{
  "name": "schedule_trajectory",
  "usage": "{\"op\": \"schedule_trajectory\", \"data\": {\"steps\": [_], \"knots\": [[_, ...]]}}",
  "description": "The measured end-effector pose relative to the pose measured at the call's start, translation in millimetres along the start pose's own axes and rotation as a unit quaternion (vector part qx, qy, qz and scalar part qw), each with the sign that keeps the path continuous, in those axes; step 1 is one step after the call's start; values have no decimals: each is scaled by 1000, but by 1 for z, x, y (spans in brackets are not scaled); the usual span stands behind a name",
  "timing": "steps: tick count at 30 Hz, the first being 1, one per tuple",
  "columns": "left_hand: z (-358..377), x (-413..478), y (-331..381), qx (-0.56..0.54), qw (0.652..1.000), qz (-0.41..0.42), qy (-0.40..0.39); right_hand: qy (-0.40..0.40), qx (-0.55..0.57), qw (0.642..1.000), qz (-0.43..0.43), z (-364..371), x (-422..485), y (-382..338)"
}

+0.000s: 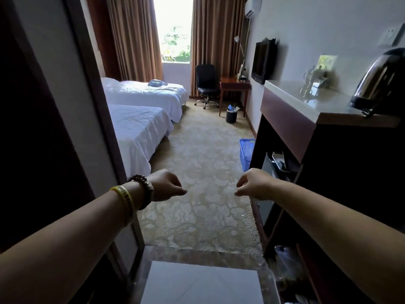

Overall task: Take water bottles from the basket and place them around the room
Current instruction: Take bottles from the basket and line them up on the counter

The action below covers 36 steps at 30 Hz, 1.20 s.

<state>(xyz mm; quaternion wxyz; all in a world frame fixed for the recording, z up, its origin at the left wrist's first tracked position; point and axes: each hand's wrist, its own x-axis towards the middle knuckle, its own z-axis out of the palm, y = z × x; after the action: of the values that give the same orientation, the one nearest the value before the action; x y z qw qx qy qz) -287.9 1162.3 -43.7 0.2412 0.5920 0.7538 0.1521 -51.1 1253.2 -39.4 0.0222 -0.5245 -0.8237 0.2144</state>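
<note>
A hotel room seen from its entry passage: two white-sheeted beds [140,119] line the left side, the nearer one partly cut off by a dark door frame [103,119] that stands close on the left. On the right, a dark cabinet juts into the walkway, its pale tabletop [291,95] carrying a steel kettle [379,82] and a blurred cluster of glassware [311,82] — too soft to make out piece by piece. Farther in, a black office chair [206,84] sits at a small wooden desk [234,84], a dark waste bin [231,115] on the patterned carpet [197,163] beside it, a flat television [262,60] on the wall above, and brown curtains [214,40] framing a bright window [173,29].

The blue basket [246,153] rests on the carpet against the cabinet's near corner, half hidden behind it; what it holds cannot be told from here.

Both bare arms reach forward over the carpet. The left hand [164,186], with a beaded bracelet and a yellow band at the wrist, and the right hand [254,184] hang loosely curled, fingers drooping, gripping nothing, well apart from each other. The basket lies just beyond and slightly to the right of the right hand — not touched by either.
</note>
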Motion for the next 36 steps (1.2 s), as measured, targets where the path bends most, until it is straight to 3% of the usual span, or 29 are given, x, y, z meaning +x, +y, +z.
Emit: {"op": "schedule_trajectory", "data": {"steps": [13,26,36], "knots": [[-29,182,-15,10,999,7,-29,-8,13,1000,8,-18,175,14],[-105,389,-54,26,998,35,-35,9,13,999,45,-42,373,-11],[-98,545,-40,39,995,31,-81,-5,16,999,52,-66,519,23]]}}
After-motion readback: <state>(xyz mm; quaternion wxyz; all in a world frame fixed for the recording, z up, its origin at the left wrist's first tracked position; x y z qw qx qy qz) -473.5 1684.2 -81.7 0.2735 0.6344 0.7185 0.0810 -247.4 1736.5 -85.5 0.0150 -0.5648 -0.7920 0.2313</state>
